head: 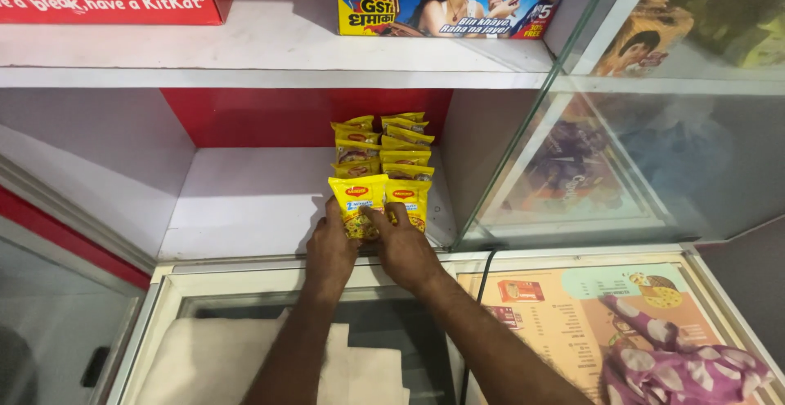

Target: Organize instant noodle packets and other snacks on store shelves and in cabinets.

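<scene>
Your left hand and right hand both rest on the front yellow noodle packet, which stands at the front edge of the white shelf, ahead of two rows of like packets. Left fingers curl closed around its lower left edge; right fingers lie spread across its face. It looks light, crinkly and slippery (the brittle block inside probably snaps if squeezed), so pinch the side seams
</scene>
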